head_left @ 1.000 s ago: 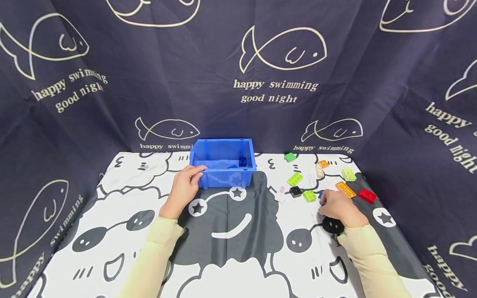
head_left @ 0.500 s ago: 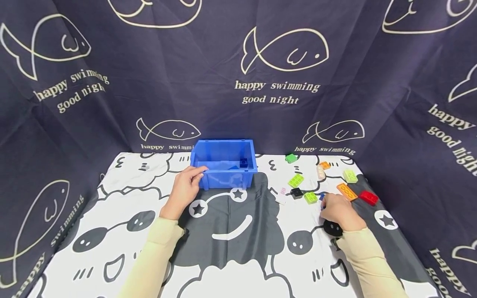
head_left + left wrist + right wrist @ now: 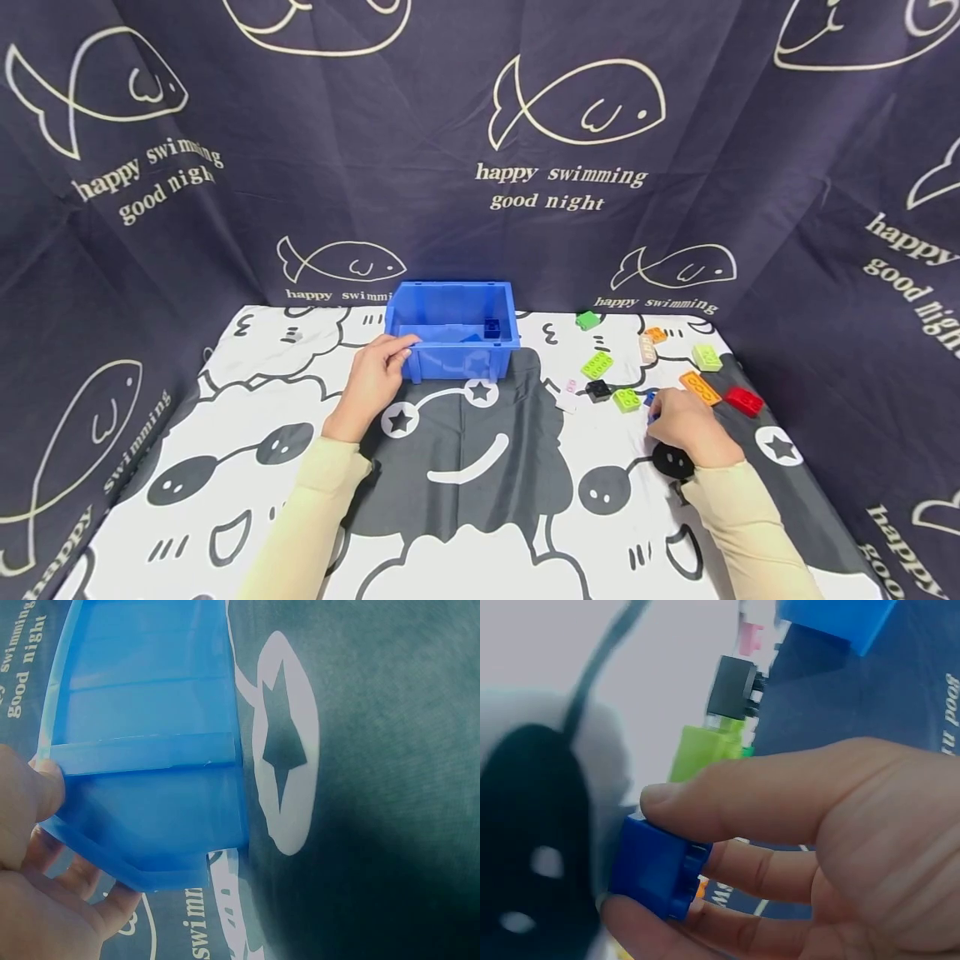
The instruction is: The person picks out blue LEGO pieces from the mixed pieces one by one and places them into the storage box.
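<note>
With thumb and fingers, my left hand (image 3: pixel 372 379) grips the near left rim of a blue plastic bin (image 3: pixel 459 360). The left wrist view has the thumb of that left hand (image 3: pixel 45 847) on the rim and fingers under the bin's corner (image 3: pixel 142 810). At the right of the cloth, my right hand (image 3: pixel 688 425) pinches a blue toy brick (image 3: pixel 651 866) between thumb and a fingertip, its studs facing the palm. In the head view that hand mostly covers the brick. A dark blue brick (image 3: pixel 492 328) lies inside the bin.
Around the right hand lie a lime brick (image 3: pixel 627 400), a black brick (image 3: pixel 598 390), an orange brick (image 3: pixel 700 387) and a red brick (image 3: pixel 744 402). Farther back are a green brick (image 3: pixel 588 320) and several others. A dark fish-print curtain (image 3: pixel 450 225) stands behind the table.
The head view has shifted slightly. Both hands keep nearly the same place and hold: left on the bin rim, right at the blue brick.
</note>
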Available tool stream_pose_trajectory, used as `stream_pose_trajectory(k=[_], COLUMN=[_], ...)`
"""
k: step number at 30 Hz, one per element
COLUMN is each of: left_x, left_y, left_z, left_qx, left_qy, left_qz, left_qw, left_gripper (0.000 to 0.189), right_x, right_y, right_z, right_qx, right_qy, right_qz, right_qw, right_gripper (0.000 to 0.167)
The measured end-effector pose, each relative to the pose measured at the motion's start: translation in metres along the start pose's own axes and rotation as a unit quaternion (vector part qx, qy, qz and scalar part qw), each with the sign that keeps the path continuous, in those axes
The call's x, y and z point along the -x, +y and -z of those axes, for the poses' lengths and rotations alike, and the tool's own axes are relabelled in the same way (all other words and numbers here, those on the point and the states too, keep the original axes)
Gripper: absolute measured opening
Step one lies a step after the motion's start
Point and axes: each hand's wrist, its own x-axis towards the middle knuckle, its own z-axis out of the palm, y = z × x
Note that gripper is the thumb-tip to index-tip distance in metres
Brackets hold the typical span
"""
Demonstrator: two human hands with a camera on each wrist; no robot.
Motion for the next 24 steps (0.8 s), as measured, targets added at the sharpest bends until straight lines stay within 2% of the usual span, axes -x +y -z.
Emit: stream_pose_trajectory(k=[3, 9, 14, 20, 24], left_x=[0.000, 0.000, 0.000, 0.001, 0.001], left_y=[0.001, 0.003, 0.002, 0.001, 0.002], left_z=[0.000, 0.000, -0.001, -0.003, -0.002], left_qx=[-0.001, 0.000, 0.000, -0.004, -0.005], left_qy=[0.001, 0.002, 0.006, 0.000, 0.010], left_qz=[0.000, 0.000, 0.000, -0.001, -0.007], left_qw=[1.0000, 1.0000, 1.0000, 1.0000, 0.9999], left_gripper=[0.024, 0.024, 0.024, 0.024, 0.024], right_x=[0.003, 0.005, 0.006, 0.008, 0.009], right_y=[-0.002, -0.007, -0.012, -0.017, -0.025], right_z=[0.010, 0.031, 0.049, 0.071, 0.085], right_qx=[-0.012, -0.001, -0.006, -0.007, -0.009], right_qy=[0.014, 0.038, 0.047, 0.076, 0.087], right_qz=[0.006, 0.009, 0.009, 0.023, 0.036], right_qw=[0.9998, 0.9992, 0.9988, 0.9968, 0.9955], right_gripper=[0.010, 0.019, 0.021, 0.021, 0.024])
